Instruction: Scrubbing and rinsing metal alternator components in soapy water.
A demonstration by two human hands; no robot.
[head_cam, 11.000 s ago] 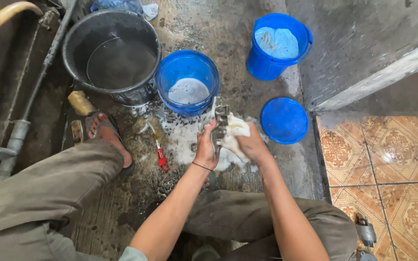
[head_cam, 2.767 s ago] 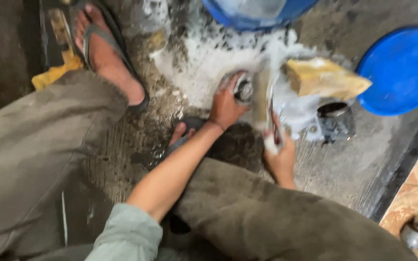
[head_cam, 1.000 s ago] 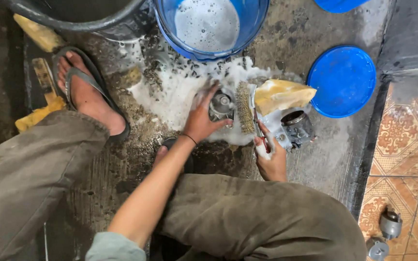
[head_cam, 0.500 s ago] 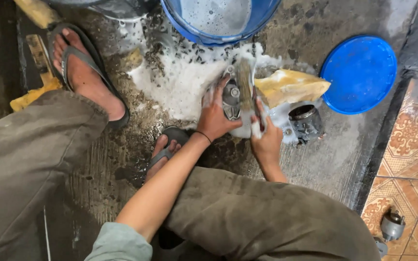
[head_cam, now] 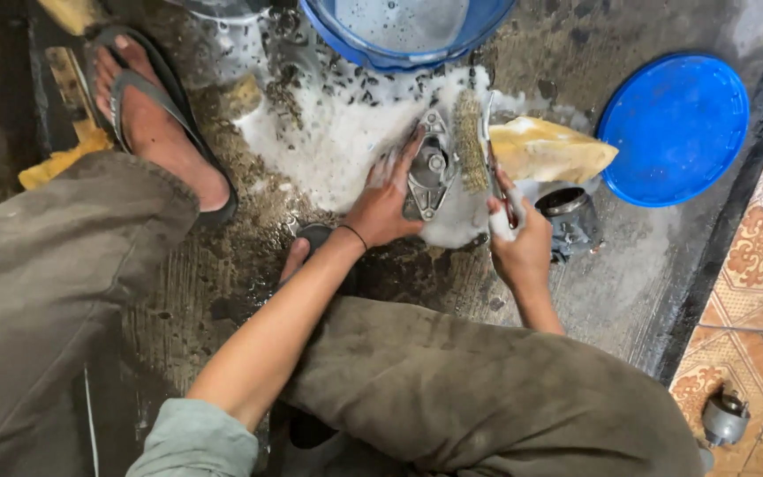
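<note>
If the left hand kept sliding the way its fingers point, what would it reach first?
The left hand, resting on the grey metal part, points up-frame across the foam; the blue basin probably comes first, though depth is unclear.
</note>
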